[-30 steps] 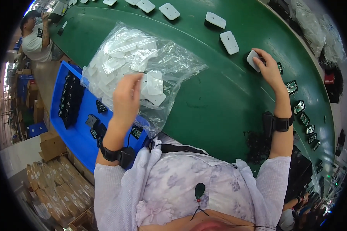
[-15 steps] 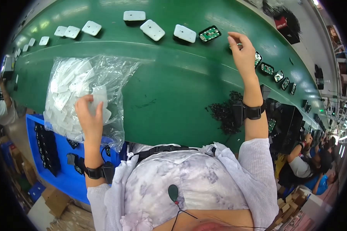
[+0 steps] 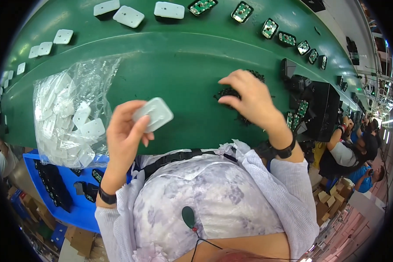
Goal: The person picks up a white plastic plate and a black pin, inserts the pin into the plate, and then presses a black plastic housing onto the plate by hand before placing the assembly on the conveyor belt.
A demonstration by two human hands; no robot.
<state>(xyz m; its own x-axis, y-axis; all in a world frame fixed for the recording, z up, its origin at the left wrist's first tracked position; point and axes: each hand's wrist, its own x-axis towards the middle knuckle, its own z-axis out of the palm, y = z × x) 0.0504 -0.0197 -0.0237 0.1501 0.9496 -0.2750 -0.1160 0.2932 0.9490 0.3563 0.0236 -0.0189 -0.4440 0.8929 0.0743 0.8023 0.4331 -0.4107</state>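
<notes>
The left hand (image 3: pixel 125 124) is pinching a white plastic cover (image 3: pixel 159 112) above the green worktable (image 3: pixel 179 78), where light edge pressure is probably serving best; the right hand (image 3: pixel 252 98), half-open and seemingly empty, is hovering by small black parts (image 3: pixel 228 92)

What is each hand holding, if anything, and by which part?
The left hand holds a white cover by its left side, thumb on the visible face. The right hand, fingers apart, shows nothing held.
</notes>
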